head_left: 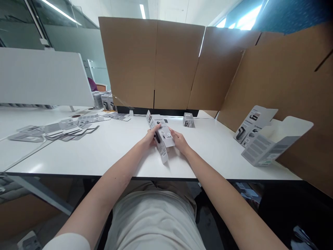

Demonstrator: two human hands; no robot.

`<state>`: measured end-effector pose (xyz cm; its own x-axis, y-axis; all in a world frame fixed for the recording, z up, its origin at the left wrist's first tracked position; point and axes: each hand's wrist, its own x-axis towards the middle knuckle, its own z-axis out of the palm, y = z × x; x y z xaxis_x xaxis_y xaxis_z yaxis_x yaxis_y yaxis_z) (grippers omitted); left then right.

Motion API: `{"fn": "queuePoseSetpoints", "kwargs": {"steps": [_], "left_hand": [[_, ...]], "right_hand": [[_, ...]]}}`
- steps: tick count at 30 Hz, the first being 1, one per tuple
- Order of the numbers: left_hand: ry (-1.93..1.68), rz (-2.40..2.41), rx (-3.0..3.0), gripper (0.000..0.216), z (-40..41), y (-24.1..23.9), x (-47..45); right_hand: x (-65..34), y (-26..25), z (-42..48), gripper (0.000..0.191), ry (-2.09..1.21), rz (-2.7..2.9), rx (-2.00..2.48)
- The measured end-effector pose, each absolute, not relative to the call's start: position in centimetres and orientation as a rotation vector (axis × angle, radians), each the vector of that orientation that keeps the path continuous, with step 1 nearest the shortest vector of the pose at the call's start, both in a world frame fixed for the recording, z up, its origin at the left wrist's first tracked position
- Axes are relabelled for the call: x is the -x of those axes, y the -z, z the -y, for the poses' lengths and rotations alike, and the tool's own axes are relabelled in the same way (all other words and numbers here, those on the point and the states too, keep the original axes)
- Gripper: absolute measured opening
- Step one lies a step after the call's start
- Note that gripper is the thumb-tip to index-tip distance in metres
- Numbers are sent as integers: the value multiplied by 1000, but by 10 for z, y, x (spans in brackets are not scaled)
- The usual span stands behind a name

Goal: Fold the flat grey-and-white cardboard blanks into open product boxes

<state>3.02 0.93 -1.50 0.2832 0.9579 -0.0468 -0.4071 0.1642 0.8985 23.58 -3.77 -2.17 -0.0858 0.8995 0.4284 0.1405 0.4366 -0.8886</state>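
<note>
A small grey and white product box [162, 137] with printed labels and barcodes is held just above the white table [109, 152], near its front edge. My left hand [151, 136] grips the box's left side with fingers curled over it. My right hand [179, 140] holds the right side, fingers wrapped on the edge. One flap of the box points down toward me. A small dark item shows at the box's front by my left fingers.
Flat unfolded boxes [61, 130] lie in a pile at the left. Two opened boxes [262, 137] rest at the right against a large cardboard wall [281, 93]. A small assembled box [188, 120] stands behind. More cardboard [153, 62] stands across the back. Finished boxes [104, 100] sit far left.
</note>
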Motion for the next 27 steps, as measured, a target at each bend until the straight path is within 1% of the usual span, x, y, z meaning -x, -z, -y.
{"fn": "queuePoseSetpoints", "kwargs": {"steps": [3, 5, 7, 9, 11, 14, 19, 24, 27], "left_hand": [[-1135, -826, -861, 60, -11, 9, -30], [-1226, -829, -792, 47, -11, 4, -29], [-1328, -778, -725, 41, -11, 0, -27], [-1390, -701, -685, 40, -11, -3, -24], [-1409, -644, -680, 41, -11, -5, -21], [-1414, -611, -700, 44, -10, -6, -18], [-1409, -557, -723, 46, -7, -6, -19], [-1406, -517, -738, 40, -2, -9, -19], [-1346, -538, -794, 41, 3, -11, -19]], "right_hand": [[-237, 23, 39, 108, -868, 1551, 980], [-237, 24, 40, 103, -898, 1581, 981], [-237, 25, 40, 92, -913, 1593, 986], [-236, 26, 41, 82, -907, 1595, 1010], [-236, 26, 42, 78, -889, 1604, 1035], [-236, 25, 43, 77, -882, 1606, 1043], [-236, 20, 46, 81, -900, 1607, 1025], [-234, 18, 49, 64, -870, 1655, 1016], [-234, 17, 50, 58, -835, 1665, 1056]]}}
